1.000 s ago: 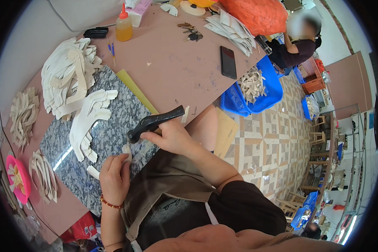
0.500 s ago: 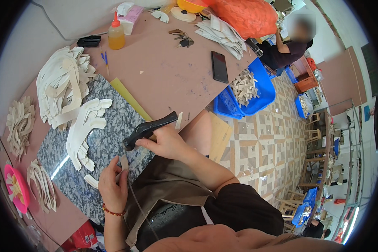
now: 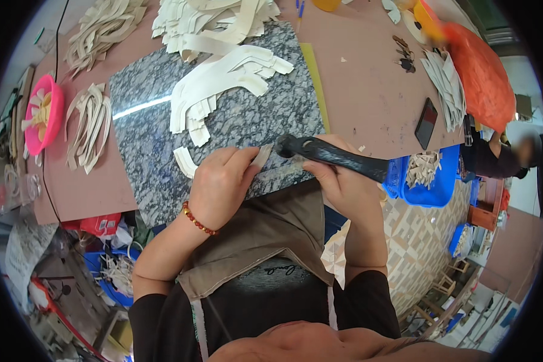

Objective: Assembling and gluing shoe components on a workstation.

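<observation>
My left hand (image 3: 222, 181), a beaded bracelet at its wrist, pinches a short pale strip (image 3: 261, 156) between thumb and fingers over the near edge of a grey speckled stone slab (image 3: 283, 111). My right hand (image 3: 348, 190) is closed round a black hammer (image 3: 344, 158). The hammer's head is just right of the strip, above the slab; whether it touches the slab I cannot tell. Beyond my left hand lies a layered stack of curved cream strips (image 3: 214, 81). A small curved cream piece (image 3: 185, 161) rests beside that hand.
Bundles of strips (image 3: 89, 123) lie left of the slab, near a pink basket (image 3: 55, 117). A phone (image 3: 426, 123) and keys (image 3: 405, 57) are on the table's right side. Blue bins (image 3: 446, 190) stand beyond its right edge. Another person (image 3: 495, 154) sits at far right.
The view has turned, so the table and slab sit differently in the picture. My left hand still pinches the strip, and the hammer stays in my right hand close to it.
</observation>
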The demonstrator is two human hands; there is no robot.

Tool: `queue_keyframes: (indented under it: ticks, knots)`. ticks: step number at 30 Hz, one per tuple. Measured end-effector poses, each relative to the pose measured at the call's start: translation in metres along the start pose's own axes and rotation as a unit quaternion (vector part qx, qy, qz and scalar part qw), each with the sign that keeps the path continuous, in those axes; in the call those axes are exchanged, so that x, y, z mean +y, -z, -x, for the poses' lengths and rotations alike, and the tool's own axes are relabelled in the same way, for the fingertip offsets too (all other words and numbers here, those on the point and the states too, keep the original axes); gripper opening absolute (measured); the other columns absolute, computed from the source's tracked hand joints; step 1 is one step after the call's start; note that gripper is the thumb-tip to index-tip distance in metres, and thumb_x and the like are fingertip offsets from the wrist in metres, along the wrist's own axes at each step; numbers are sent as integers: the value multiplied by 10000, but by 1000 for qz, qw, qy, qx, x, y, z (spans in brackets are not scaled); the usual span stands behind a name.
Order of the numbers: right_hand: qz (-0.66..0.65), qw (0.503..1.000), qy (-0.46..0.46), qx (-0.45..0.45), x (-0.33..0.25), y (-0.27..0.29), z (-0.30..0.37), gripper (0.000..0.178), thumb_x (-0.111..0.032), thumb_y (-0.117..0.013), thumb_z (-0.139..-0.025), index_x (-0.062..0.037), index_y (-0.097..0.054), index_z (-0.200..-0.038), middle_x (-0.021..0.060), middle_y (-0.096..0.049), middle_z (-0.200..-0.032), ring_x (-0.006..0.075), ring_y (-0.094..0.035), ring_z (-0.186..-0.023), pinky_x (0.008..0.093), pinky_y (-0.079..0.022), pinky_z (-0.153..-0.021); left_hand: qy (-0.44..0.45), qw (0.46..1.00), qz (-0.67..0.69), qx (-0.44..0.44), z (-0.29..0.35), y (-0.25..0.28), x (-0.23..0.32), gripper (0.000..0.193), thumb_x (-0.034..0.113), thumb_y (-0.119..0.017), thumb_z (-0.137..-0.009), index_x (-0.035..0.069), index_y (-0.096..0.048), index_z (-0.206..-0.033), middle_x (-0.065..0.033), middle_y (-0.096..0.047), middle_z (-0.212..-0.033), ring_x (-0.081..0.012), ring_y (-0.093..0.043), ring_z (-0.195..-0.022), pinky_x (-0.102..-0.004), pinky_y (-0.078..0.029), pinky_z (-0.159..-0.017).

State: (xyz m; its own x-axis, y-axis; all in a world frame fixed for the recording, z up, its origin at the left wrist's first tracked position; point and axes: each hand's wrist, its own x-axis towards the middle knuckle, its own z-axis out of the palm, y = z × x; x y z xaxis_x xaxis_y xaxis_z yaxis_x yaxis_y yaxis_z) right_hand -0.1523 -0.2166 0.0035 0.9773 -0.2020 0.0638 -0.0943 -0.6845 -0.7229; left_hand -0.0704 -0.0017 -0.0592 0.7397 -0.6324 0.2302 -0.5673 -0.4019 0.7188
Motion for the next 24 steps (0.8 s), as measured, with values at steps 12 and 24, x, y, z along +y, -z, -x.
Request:
queue_keyframes:
  ticks: [12,24]
  knots:
    - [-34,992,-99,-74,-13,-30,-31,248,-201,-772,-907,-62,-658,-1077,128,-675,-977,330,-696,-914,379,-545,-736,-13,997,-72,-5,-8,4,-13,337,39,-746,-875,38,-682,-1206,-154,-633,-918,-367,-633,-856,-453,-520,-749]
    - [-27,993,17,113,24,-86,4,352,-250,-779,-922,-50,-583,-1136,127,-664,-958,364,-691,-881,423,-540,-718,-66,995,-77,-2,6,-1,-41,301,-32,-718,-898,-14,-708,-1199,-155,-639,-963,-351,-631,-877,-430,-507,-766]
